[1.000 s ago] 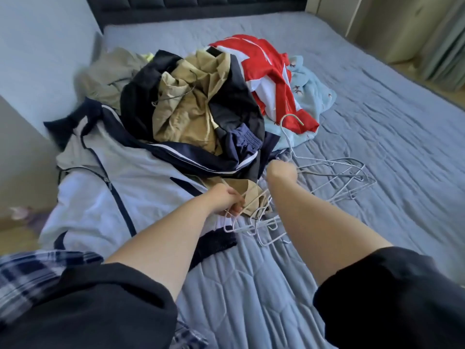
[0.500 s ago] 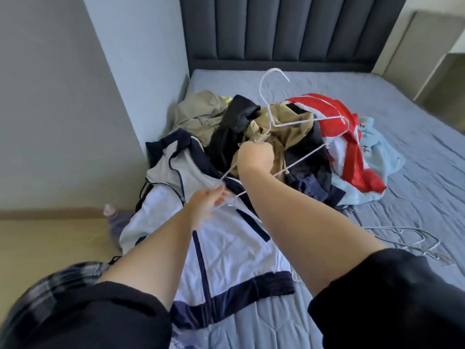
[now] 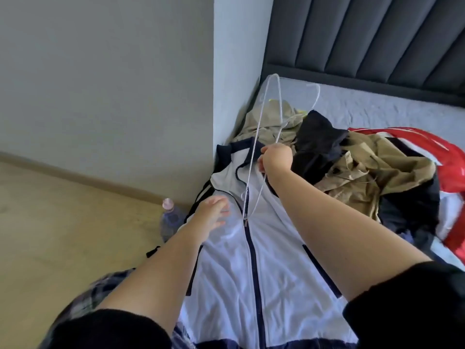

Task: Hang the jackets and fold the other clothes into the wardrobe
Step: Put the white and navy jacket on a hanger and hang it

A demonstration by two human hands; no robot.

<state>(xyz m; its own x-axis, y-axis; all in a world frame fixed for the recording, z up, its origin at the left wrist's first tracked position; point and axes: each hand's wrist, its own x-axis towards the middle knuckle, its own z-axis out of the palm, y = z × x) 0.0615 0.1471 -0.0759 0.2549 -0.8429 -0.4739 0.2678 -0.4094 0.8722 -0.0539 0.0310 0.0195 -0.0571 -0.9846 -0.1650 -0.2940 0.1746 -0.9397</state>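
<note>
A white jacket (image 3: 254, 260) with navy trim lies face up on the bed (image 3: 377, 107), filling the lower middle of the frame, its zip closed most of the way and its collar toward the upper centre. The right hand (image 3: 275, 158) grips a thin white wire hanger (image 3: 264, 137) just above the collar, fingers curled round the wire, with the hook pointing up toward the headboard. The left hand (image 3: 212, 214) hovers at the jacket's shoulder, left of the zip, fingers spread and relaxed, holding nothing; whether it touches the cloth I cannot tell because of blur.

The jacket looks light, thin and limp, probably slick fabric that will slide and bunch rather than keep any shape. It would be best taken at the collar or shoulder seam, where the cloth is doubled. The hanger looks springy and bendable, so holding it near the neck gives most control. With the zip nearly closed, the hanger arms likely have to be fed in through the neck one shoulder at a time, or the zip opened first.

At right a pile (image 3: 364, 167) of khaki, black and red clothes waits. A bottle (image 3: 169, 217) stands on the floor beside the bed.
</note>
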